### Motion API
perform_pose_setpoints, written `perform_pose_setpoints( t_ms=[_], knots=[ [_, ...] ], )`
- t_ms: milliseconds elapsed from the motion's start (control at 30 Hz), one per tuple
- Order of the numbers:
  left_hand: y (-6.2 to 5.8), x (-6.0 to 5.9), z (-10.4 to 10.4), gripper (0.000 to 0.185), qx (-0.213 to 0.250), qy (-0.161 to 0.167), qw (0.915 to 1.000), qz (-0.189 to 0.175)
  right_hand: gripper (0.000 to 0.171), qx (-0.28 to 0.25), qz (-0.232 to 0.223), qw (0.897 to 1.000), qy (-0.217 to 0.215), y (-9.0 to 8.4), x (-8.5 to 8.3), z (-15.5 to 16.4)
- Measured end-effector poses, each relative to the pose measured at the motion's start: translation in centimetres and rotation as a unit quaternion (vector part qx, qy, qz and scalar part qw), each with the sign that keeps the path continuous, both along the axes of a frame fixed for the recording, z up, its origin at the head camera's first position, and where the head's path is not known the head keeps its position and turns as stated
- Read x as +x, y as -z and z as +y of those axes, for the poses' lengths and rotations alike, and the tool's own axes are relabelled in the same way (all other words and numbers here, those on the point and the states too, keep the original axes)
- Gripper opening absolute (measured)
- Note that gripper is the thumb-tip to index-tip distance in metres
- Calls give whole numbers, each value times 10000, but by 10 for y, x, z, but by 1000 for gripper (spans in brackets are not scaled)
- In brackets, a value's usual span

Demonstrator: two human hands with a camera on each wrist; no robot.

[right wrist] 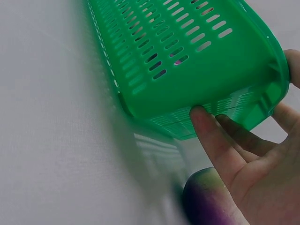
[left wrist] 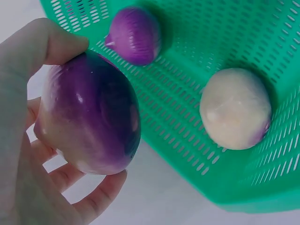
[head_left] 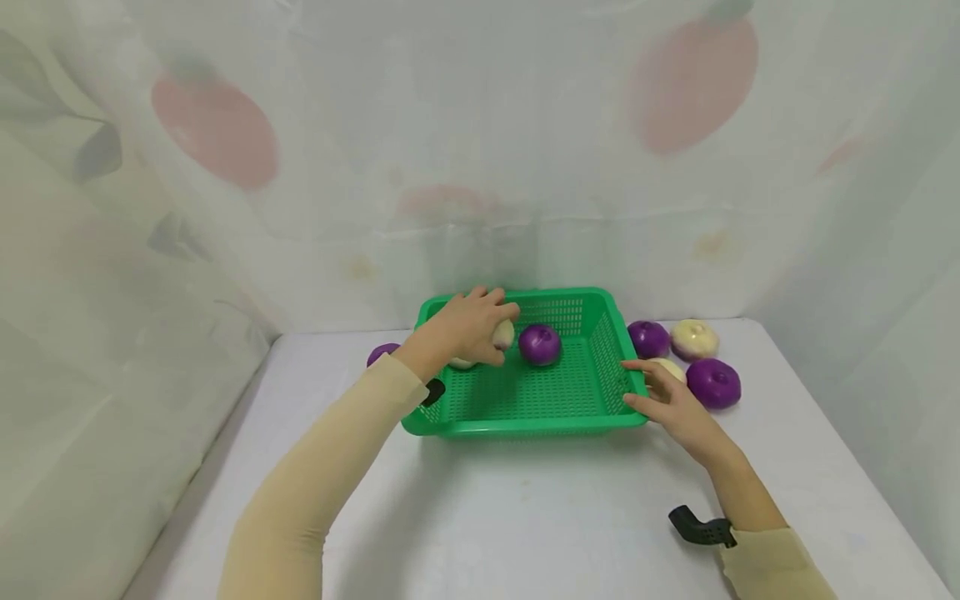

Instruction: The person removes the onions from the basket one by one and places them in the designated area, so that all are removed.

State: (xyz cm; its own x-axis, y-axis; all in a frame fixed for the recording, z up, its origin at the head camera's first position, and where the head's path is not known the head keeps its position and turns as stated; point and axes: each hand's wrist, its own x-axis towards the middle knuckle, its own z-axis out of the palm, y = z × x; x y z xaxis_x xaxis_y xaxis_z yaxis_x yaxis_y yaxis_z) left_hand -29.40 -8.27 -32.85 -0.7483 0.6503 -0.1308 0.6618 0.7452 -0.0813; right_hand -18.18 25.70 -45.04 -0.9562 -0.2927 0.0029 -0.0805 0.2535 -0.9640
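My left hand (head_left: pixel 480 329) hovers over the back left of a green slotted basket (head_left: pixel 525 425) and grips a round purple-and-cream vegetable (left wrist: pixel 89 117) between thumb and fingers. Inside the basket lie a purple one (head_left: pixel 540 344) and a cream one (left wrist: pixel 236 108). My right hand (head_left: pixel 660 392) rests with straight fingers (right wrist: pixel 206 126) against the basket's right front corner, the thumb near the rim. A purple-green vegetable (right wrist: pixel 206 199) lies just under that hand.
Right of the basket on the white table (head_left: pixel 525 517) lie two purple vegetables (head_left: pixel 648 338) (head_left: pixel 713 382) and two cream ones (head_left: pixel 693 338) (head_left: pixel 667 367). Another purple one (head_left: pixel 382 352) sits left of the basket. Patterned curtain walls (head_left: pixel 480 167) close in the back and sides.
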Motion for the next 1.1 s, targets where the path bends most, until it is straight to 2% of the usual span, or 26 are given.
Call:
perform_pose_setpoints(
  t_ms=[267, 567, 867, 1100],
  knots=[
    [-11, 4, -17, 57, 220, -69, 9993, 289, 57, 11, 25, 10000, 20, 1, 0, 0],
    [-19, 8, -51, 54, 565, -76, 9960, 690, 57, 26, -10, 10000, -9, 0, -2, 0],
    [-20, 9, -85, 58, 797, -287, 9927, 860, 57, -9, -8, 10000, -15, 1, -4, -1],
    [-14, 10, -110, 58, 933, -489, 9893, 1014, 57, -25, 27, 10000, -5, 2, -3, 0]
  ],
)
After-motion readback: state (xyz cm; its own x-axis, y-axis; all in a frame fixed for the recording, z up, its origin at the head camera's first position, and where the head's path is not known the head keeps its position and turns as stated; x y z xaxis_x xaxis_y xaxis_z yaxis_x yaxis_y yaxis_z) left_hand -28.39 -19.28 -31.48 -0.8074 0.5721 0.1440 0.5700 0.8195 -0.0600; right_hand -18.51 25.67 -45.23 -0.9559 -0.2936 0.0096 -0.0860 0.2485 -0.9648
